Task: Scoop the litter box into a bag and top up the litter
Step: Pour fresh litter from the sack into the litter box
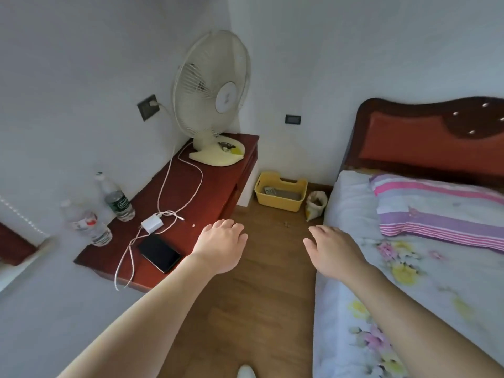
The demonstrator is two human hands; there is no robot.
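A yellow plastic litter box (281, 203) stands on the wood floor against the far wall, between the red cabinet and the bed. Grey litter and a small grey scoop (269, 191) lie inside it. Just right of the box, a small open bag (315, 205) with brownish contents leans against the bed. My left hand (221, 244) and my right hand (333, 251) both hover palm down over the floor, well short of the box, fingers apart and holding nothing.
A red cabinet (188, 214) on the left carries a white fan (215, 105), a charger with cable (152, 224), a black phone (159, 252) and two water bottles (117, 199). The bed (409, 268) with a striped pillow fills the right. A strip of wood floor runs between them.
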